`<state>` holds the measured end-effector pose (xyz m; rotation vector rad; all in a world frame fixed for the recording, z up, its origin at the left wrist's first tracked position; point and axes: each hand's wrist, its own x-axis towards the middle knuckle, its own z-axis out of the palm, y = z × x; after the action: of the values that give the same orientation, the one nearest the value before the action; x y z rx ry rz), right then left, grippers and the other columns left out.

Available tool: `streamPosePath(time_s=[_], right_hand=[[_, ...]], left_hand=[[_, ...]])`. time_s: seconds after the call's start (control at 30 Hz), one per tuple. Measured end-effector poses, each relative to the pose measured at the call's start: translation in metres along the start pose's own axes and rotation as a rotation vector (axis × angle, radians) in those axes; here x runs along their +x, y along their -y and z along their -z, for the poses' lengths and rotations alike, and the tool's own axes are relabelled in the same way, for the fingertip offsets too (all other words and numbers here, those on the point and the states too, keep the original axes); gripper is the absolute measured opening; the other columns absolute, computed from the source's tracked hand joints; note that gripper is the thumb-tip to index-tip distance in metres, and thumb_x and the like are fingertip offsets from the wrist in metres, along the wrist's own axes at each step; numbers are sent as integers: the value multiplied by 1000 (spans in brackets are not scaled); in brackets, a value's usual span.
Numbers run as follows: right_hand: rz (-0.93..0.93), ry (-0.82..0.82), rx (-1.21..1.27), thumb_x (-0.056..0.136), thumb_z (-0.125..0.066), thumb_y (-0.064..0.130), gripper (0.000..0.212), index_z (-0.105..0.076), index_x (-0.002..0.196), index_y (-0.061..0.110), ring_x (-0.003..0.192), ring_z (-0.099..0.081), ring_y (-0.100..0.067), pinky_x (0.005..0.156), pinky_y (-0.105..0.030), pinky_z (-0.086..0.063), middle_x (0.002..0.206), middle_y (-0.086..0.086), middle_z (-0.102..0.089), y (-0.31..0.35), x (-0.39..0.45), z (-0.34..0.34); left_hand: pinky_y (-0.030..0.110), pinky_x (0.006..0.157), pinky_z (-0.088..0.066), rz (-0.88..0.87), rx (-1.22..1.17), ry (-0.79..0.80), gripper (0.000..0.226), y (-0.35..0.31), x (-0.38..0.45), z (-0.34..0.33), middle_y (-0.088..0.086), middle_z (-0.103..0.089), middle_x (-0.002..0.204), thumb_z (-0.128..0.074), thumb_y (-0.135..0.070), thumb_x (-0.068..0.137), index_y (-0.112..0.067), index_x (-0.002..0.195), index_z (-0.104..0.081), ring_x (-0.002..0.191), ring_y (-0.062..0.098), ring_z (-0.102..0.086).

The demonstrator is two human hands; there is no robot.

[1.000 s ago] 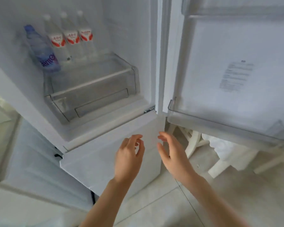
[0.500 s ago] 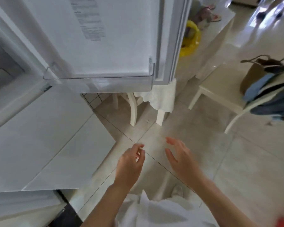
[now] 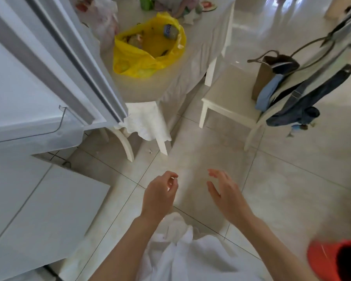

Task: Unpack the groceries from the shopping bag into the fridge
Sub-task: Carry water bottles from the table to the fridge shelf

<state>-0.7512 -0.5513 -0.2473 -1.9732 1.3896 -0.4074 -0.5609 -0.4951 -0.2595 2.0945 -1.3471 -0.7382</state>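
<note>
Groceries wait in the yellow bag (image 3: 150,55) at twelve o'clock from both hands. Left hand (image 3: 158,196), loosely curled and empty, is slightly nearer; right hand (image 3: 225,194) is spread, empty.

Both hands hang empty over the tiled floor (image 3: 282,179), the left hand (image 3: 158,196) loosely curled, the right hand (image 3: 225,194) with fingers spread. A yellow shopping bag (image 3: 148,55) sits open on the white-clothed surface (image 3: 201,47) beside the open fridge door (image 3: 55,63). A white chair (image 3: 227,98) stands near.
</note>
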Motion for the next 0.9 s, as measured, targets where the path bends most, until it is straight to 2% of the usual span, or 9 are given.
streamPosePath(time_s=[0.2,0.43,0.7,0.9], right_hand=[[16,7,9,96,-52,22,34,-51,128,14,106,-57,-12,86,-17,-37,119,2,-58,-21,76,27],[114,-4,-59,96,-51,23,36,-49,130,12,109,-58,-17,92,-27,-45,119,-2,-60,-13,211,58],[258,76,-113,97,-50,24,34,-51,127,8,114,-54,-22,96,-31,-42,121,-5,-59,13,359,83],[338,170,-102,98,-47,27,36,-48,130,12,115,-53,-19,95,-34,-46,124,-3,-57,20,443,84]], left_hand=[[38,71,-55,45,6,10,11,-19,79,-12,-9,-70,78,-55,-27,93,-26,97,-65,77,8,-67],[35,74,-55,116,1,23,12,-35,191,-17,-8,-69,79,-56,-21,91,-25,97,-66,78,9,-65],[26,70,-45,174,3,-77,13,-60,318,2,-6,-70,87,-56,-21,92,-21,100,-67,82,13,-64],[34,74,-53,238,-46,-161,12,-71,390,14,-8,-69,88,-55,-22,91,-23,98,-66,83,14,-63]])
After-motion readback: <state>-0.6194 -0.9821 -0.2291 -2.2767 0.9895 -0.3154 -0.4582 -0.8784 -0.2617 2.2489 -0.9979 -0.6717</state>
